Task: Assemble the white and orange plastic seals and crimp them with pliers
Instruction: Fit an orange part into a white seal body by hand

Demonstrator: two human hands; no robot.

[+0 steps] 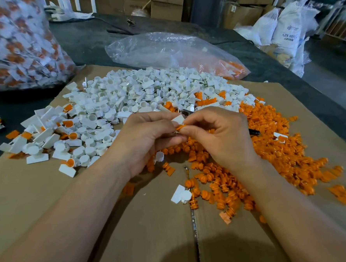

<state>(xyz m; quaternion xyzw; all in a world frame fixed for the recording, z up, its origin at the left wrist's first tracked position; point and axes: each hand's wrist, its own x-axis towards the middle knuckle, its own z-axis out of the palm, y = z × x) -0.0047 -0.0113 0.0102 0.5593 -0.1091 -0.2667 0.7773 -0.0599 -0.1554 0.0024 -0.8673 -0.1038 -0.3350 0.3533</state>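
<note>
My left hand (pixel 146 136) pinches a white seal body (pixel 178 119) at the middle of the view. My right hand (pixel 219 134) pinches a small orange insert (pixel 181 128) right against that white piece, fingertips of both hands meeting. A heap of white seal bodies (pixel 145 92) lies behind my hands on the cardboard (pixel 149 223). Orange inserts (pixel 270 145) spread to the right and in front. Assembled white-and-orange seals (pixel 47 138) lie scattered at the left. A dark handle, probably the pliers (pixel 254 132), pokes out of the orange pile beyond my right hand.
A big clear bag of finished seals (pixel 17 43) stands at the back left on the dark table (pixel 85 41). A flatter clear bag with some orange parts (pixel 173 54) lies behind the white heap. Cardboard boxes and white sacks (pixel 283 27) stand beyond the table.
</note>
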